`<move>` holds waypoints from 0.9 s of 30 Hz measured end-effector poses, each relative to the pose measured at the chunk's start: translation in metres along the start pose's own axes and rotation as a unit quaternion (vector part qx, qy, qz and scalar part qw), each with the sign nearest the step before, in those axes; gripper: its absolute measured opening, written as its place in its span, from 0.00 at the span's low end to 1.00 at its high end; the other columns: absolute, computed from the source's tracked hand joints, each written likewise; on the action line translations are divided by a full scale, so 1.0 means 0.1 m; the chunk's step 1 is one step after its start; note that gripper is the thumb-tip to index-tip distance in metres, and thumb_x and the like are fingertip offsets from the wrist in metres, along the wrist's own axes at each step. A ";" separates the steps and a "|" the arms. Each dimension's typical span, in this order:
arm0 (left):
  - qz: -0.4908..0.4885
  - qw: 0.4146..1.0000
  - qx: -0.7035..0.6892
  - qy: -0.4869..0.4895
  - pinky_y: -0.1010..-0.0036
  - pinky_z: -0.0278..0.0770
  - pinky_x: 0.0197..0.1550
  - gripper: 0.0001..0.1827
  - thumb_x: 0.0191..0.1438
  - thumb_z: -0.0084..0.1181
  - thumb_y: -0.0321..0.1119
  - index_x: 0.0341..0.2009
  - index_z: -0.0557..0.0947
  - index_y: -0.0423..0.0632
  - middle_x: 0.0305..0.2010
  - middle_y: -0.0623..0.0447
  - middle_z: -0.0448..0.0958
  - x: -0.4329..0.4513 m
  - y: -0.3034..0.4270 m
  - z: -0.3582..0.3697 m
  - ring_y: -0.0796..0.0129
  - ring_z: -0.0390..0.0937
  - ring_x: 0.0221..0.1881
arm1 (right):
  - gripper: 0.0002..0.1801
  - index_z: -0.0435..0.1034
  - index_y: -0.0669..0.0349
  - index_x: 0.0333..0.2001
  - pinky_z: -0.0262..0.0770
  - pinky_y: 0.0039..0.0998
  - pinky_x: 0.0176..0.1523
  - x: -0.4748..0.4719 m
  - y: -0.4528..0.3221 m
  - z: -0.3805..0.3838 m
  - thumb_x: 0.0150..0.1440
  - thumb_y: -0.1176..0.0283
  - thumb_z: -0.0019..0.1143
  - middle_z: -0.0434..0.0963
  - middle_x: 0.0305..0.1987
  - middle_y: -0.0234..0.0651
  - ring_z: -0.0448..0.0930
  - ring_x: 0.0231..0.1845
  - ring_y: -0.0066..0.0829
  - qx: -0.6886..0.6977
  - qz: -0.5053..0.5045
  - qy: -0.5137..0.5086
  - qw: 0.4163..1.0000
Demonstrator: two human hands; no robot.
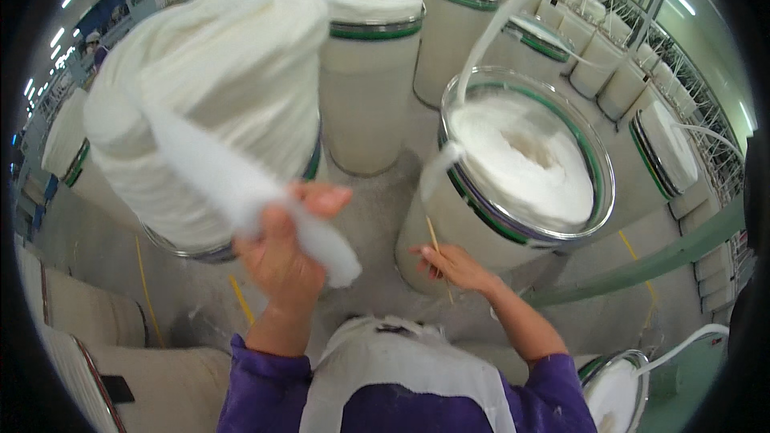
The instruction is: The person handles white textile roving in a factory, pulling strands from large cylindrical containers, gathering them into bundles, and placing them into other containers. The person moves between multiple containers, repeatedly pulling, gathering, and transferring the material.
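Note:
My left hand (pixel 283 252) grips a broad white band of fibre sliver (pixel 222 177), whose loose end sticks out past the fingers. The band runs up to a tall, overfull heap of sliver (pixel 222 72) on a can at the left. A thin wooden stick (pixel 431 231) is held upright and slightly tilted in my right hand (pixel 448 267), beside the wall of an open sliver can (pixel 511 234). Coiled white sliver (pixel 523 156) with a hole in its middle fills that can. A short sliver end (pixel 442 165) hangs over its rim, just above the stick.
More sliver cans (pixel 373 90) stand behind and at the right. A green rail (pixel 637 264) curves along the right side. Cans (pixel 162 379) lie or stand at the lower left, another filled can (pixel 613 397) at the lower right. A person (pixel 96 51) is far off at the left.

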State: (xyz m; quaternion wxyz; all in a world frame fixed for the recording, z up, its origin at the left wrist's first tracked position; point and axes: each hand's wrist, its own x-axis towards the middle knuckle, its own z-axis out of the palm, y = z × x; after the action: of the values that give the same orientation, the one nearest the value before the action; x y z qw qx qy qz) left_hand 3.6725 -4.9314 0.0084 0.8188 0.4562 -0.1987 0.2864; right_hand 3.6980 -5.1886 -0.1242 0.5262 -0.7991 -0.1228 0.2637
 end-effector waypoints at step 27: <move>-0.396 0.847 0.331 0.127 0.79 0.67 0.41 0.19 0.62 0.47 0.44 0.43 0.80 0.41 0.32 0.56 0.76 -1.67 -1.57 -0.98 0.76 0.70 0.35 | 0.11 0.76 0.59 0.23 0.72 0.31 0.28 1.00 -0.74 -0.57 0.47 0.63 0.62 0.78 0.23 0.39 0.79 0.26 0.35 -0.651 -0.082 0.059 0.753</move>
State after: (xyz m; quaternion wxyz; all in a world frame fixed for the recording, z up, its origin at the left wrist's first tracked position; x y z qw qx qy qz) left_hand 3.6538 -4.9609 -0.2384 0.6812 0.6996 0.2115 0.0423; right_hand 3.8184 -5.1550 -0.0686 -0.0951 -0.9494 -0.2982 0.0280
